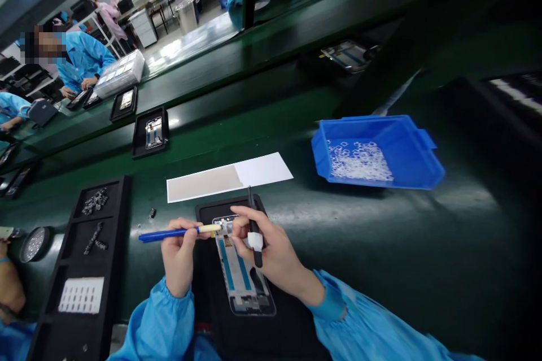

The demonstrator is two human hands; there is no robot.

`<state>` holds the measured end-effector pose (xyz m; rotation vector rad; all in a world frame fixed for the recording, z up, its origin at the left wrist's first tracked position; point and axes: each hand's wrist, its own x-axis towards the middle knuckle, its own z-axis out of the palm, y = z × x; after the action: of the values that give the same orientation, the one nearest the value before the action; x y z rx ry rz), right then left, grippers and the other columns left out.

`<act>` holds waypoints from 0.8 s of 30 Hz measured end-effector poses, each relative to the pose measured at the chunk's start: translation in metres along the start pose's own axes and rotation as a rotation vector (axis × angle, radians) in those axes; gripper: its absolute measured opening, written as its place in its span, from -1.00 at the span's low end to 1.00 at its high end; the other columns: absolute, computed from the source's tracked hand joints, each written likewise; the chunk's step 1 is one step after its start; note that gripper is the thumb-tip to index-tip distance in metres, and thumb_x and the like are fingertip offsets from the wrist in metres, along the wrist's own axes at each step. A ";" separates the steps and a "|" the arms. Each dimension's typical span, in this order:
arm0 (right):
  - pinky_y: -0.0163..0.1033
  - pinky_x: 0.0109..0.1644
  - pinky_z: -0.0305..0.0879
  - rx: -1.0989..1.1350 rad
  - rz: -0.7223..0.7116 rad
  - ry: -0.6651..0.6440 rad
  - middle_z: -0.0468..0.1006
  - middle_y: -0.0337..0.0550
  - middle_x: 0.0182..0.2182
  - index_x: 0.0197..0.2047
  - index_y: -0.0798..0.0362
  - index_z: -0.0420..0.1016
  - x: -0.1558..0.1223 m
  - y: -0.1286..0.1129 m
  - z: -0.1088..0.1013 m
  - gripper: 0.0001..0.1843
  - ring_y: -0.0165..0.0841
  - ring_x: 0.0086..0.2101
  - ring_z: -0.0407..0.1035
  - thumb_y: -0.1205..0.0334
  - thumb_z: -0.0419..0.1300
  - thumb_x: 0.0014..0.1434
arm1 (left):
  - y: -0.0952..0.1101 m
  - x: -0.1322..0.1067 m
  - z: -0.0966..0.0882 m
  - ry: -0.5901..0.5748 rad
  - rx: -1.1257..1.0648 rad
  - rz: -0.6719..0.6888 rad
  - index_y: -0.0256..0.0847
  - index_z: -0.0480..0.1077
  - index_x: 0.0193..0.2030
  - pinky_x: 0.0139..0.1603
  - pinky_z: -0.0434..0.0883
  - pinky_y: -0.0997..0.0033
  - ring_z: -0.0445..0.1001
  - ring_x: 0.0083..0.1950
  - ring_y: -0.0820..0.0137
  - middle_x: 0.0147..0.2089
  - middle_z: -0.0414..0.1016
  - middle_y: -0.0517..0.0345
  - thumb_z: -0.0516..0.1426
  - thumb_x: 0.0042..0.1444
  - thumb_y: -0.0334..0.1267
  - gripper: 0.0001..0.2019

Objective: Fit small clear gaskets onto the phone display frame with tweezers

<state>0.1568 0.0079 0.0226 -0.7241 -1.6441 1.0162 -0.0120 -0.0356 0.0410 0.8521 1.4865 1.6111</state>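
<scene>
A phone frame (243, 273) lies in a black tray (207, 213) on the green bench in front of me. My left hand (180, 256) grips a blue pen-like tool (169, 233) held level, its pale tip resting at the frame's top edge. My right hand (271, 251) holds black tweezers (255, 236) with a white band, fingers pinched at the same top corner of the frame beside the tool's tip.
A blue bin (406, 140) of small white parts stands at the right. A white and beige sheet (228, 176) lies behind the tray. A black compartment tray (118, 203) with small parts sits left. Other trays and co-workers line the belt beyond.
</scene>
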 end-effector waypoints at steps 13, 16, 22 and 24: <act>0.08 -0.21 0.35 -1.105 0.364 0.447 0.53 0.01 -0.30 0.16 0.00 0.37 0.034 0.051 -0.169 -0.44 0.07 -0.23 0.44 0.39 0.13 0.05 | 0.003 0.016 0.009 0.084 -0.255 -0.434 -0.23 0.35 -0.29 -0.45 0.50 0.65 0.55 -0.50 0.53 -0.51 0.50 0.32 0.41 -0.11 -0.06 -0.58; 0.09 -0.11 0.34 -1.073 0.238 0.509 0.57 0.05 -0.24 0.12 0.05 0.39 0.032 0.052 -0.165 -0.49 0.04 -0.19 0.44 0.40 0.08 0.07 | 0.003 0.017 0.008 0.020 -0.110 -0.318 -0.23 0.33 -0.32 -0.42 0.53 0.55 0.56 -0.49 0.48 -0.47 0.52 0.26 0.39 -0.12 0.03 -0.55; -0.03 -0.08 0.39 -0.586 0.033 0.463 0.58 -0.07 -0.28 0.02 0.06 0.41 0.028 0.028 -0.104 -0.65 -0.12 -0.23 0.49 0.15 0.23 0.18 | 0.002 0.016 0.009 -0.100 0.379 0.098 -0.20 0.41 -0.30 -0.20 0.53 0.38 0.61 -0.28 0.32 -0.32 0.56 0.13 0.36 -0.02 -0.17 -0.74; -0.06 -0.06 0.40 -0.419 0.067 0.209 0.59 -0.11 -0.23 0.05 0.01 0.39 0.024 0.027 -0.077 -0.69 -0.18 -0.19 0.49 0.26 0.16 0.23 | 0.001 0.017 0.011 -0.138 0.497 0.231 -0.17 0.45 -0.32 -0.13 0.50 0.35 0.59 -0.21 0.31 -0.29 0.55 0.13 0.36 -0.02 -0.25 -0.81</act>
<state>0.2227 0.0611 0.0185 -1.1296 -1.6723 0.6181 -0.0104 -0.0151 0.0423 1.4254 1.7684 1.3175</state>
